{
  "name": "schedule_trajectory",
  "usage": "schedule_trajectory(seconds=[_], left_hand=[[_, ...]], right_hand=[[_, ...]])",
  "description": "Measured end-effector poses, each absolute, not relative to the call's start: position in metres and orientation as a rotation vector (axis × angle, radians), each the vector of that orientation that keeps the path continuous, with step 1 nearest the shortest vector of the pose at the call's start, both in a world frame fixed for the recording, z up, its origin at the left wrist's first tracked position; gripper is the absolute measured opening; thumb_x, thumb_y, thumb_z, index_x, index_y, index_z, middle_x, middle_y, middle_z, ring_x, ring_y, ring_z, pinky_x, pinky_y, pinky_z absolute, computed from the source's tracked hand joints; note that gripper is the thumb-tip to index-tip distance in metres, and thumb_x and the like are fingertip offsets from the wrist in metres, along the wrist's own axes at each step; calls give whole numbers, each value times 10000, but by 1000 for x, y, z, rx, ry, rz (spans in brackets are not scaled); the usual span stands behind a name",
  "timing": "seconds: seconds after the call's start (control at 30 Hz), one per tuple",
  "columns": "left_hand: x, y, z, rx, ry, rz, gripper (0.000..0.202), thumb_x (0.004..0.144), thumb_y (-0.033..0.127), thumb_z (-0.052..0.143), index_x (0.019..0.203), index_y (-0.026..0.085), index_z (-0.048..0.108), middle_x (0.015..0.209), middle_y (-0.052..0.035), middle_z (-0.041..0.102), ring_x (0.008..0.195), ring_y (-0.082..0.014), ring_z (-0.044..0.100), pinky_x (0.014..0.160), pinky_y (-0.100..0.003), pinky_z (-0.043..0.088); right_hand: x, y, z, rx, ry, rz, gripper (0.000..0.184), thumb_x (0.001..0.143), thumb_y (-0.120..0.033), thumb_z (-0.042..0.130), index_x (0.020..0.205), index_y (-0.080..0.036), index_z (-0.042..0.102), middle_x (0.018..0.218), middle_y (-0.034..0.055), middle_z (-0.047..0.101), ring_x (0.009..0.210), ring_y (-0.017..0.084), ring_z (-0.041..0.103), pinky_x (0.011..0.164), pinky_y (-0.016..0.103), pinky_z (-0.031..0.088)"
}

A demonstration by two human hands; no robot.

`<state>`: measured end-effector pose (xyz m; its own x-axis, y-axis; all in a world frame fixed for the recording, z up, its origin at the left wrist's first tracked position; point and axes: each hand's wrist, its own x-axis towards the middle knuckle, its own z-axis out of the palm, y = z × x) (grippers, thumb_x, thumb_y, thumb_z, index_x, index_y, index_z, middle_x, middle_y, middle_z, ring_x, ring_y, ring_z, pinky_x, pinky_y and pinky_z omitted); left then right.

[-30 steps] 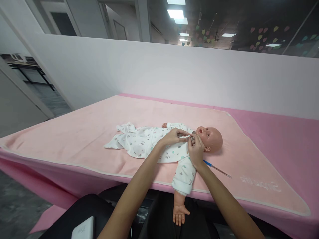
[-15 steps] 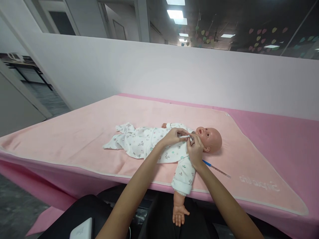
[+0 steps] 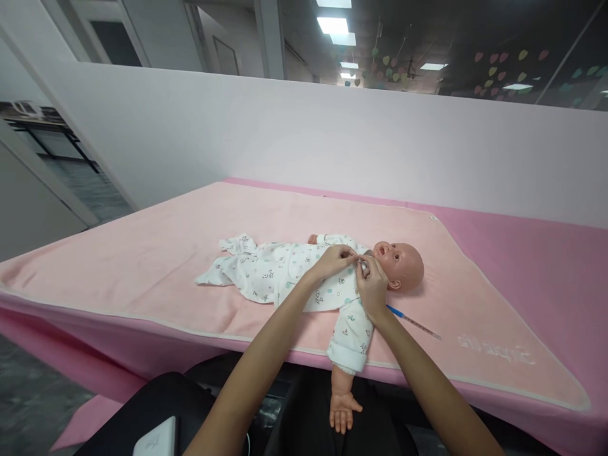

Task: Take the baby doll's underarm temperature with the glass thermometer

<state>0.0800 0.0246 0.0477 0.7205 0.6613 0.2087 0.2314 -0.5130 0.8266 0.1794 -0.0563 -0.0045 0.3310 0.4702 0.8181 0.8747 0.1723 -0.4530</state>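
Observation:
A baby doll (image 3: pixel 398 265) lies on its back with its head to the right, dressed in a white printed outfit (image 3: pixel 256 272). Over its upper chest, just below the chin, both my hands meet with the fingertips close together. My left hand (image 3: pixel 336 259) is closed in a pinch at the neckline, and what sits between its fingers is too small to name. My right hand (image 3: pixel 373 282) is also pinched shut there, around a small pale item partly hidden by the fingers. The doll's near arm hangs over the table edge, its bare hand (image 3: pixel 342 410) palm up.
Beside my right wrist a blue-ended thermometer-like stick (image 3: pixel 413 322) lies on the peach mat (image 3: pixel 156 253). Pink cloth (image 3: pixel 560 266) covers the table beneath. A white wall (image 3: pixel 304 139) stands behind. A white box-like device (image 3: pixel 156 438) rests at lower left.
My left hand's fingers have drawn together, and the white piece seen beneath them earlier no longer shows. My right hand has hardly moved. The doll lies as before.

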Motion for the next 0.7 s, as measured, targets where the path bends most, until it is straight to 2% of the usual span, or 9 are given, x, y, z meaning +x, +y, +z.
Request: schedule_trajectory(seconds=[0.3,0.53,0.7], left_hand=[[81,26,43,2143,707,642,213,731,322,472,695,149,593,679,0,560,639,-120,485,584,-223,363],[81,26,44,2006,658,671,235,752,314,416,673,139,552,658,14,516,654,-114,466,602,-223,353],[80,25,44,1975,648,676,246,740,341,433,674,136,554,669,7,514,668,-121,457,612,-227,348]], right_hand=[[179,-58,-2,-1442,-1323,-445,169,840,-160,422,872,-163,588,758,23,626,602,102,528,581,221,431],[179,-57,-2,-1429,-1316,-452,153,831,-177,442,892,-160,582,732,17,606,517,87,474,554,227,422],[179,-57,-3,-1334,-1284,-479,156,842,-164,426,874,-160,579,767,35,605,605,102,520,591,231,442]])
